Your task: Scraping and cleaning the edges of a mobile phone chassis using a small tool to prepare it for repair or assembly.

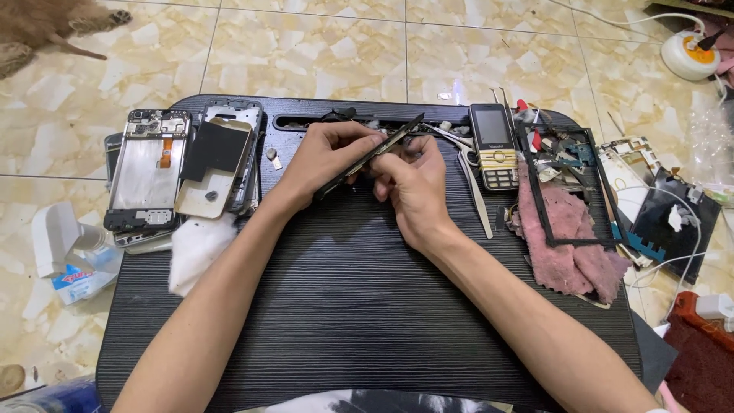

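Both my hands meet over the far middle of a black wood-grain lap table (344, 306). My left hand (325, 157) grips a thin black phone frame (397, 136) held on edge, running diagonally up to the right. My right hand (413, 180) is closed against the frame's lower side, its fingers pinching at it; whether it holds a small tool is hidden.
At the left lie opened phone bodies (149, 168) and a back panel (218, 164), with white cotton (195, 248) below. Right of my hands are tweezers (475, 191), a keypad phone (493, 145), a black frame on a pink cloth (569, 245) and more parts (665, 214). Tiled floor surrounds.
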